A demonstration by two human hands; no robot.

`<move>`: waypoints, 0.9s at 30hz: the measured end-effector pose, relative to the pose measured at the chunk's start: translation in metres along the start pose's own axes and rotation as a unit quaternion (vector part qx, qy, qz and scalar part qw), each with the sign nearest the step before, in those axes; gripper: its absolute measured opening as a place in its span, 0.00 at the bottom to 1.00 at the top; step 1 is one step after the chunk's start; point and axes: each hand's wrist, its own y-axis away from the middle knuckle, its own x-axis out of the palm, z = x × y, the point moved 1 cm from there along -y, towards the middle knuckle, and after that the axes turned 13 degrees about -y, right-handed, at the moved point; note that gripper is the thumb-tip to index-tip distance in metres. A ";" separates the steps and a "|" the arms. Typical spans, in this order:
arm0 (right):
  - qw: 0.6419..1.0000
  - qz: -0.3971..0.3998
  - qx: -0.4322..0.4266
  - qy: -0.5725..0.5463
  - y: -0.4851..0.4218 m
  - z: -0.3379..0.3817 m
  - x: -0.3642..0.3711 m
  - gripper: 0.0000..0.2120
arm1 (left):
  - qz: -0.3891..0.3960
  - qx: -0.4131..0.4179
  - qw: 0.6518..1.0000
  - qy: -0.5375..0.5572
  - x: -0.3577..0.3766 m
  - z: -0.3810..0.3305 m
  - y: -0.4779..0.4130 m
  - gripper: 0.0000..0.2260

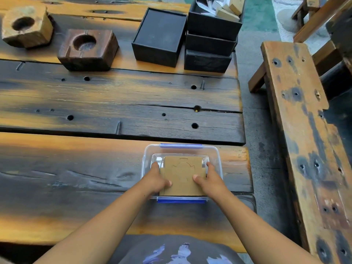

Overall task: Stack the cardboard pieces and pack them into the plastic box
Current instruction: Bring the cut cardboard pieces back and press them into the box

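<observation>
A clear plastic box (215, 151) with blue clips on its far and near rims sits at the table's near right corner. A brown stack of cardboard pieces (183, 174) with a cut outline on top rests tilted inside it, its near edge over the box's front rim. My left hand (156, 180) grips the stack's left side, thumb on top. On the right side my right hand (207, 179) does the same, with fingers reaching down into the box.
The wooden table (95, 103) carries two wooden blocks (26, 25) (87, 49) with round hollows at the back left. Black boxes (160, 37) (211, 40) stand at the back right, the top one holding small cardboard items. A wooden bench (297, 121) stands to the right.
</observation>
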 end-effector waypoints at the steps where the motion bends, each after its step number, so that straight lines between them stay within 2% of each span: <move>1: 1.000 0.002 0.001 -0.003 0.000 0.001 -0.001 0.35 | 0.005 0.001 1.000 -0.008 -0.002 -0.003 0.000 0.37; 3: 1.000 0.008 0.004 0.001 -0.002 0.005 -0.003 0.33 | 0.019 0.008 0.999 -0.039 -0.008 -0.012 0.000 0.37; 7: 0.999 0.034 0.007 0.037 -0.009 0.019 -0.003 0.20 | 0.061 0.014 0.989 -0.136 -0.024 -0.030 0.000 0.26; 10: 0.998 0.046 -0.004 0.046 -0.012 0.020 -0.002 0.13 | 0.090 -0.005 0.981 -0.170 -0.028 -0.030 -0.004 0.25; 19: 0.995 0.035 -0.022 0.088 -0.009 0.019 0.000 0.16 | 0.064 -0.001 0.985 -0.162 -0.020 -0.025 -0.010 0.25; 23: 0.995 0.026 -0.030 0.089 -0.006 0.020 0.001 0.13 | 0.054 0.005 0.986 -0.159 -0.018 -0.026 -0.009 0.24; 27: 0.994 0.025 -0.039 0.094 -0.001 0.023 0.002 0.19 | 0.026 0.011 0.985 -0.168 -0.015 -0.021 0.001 0.27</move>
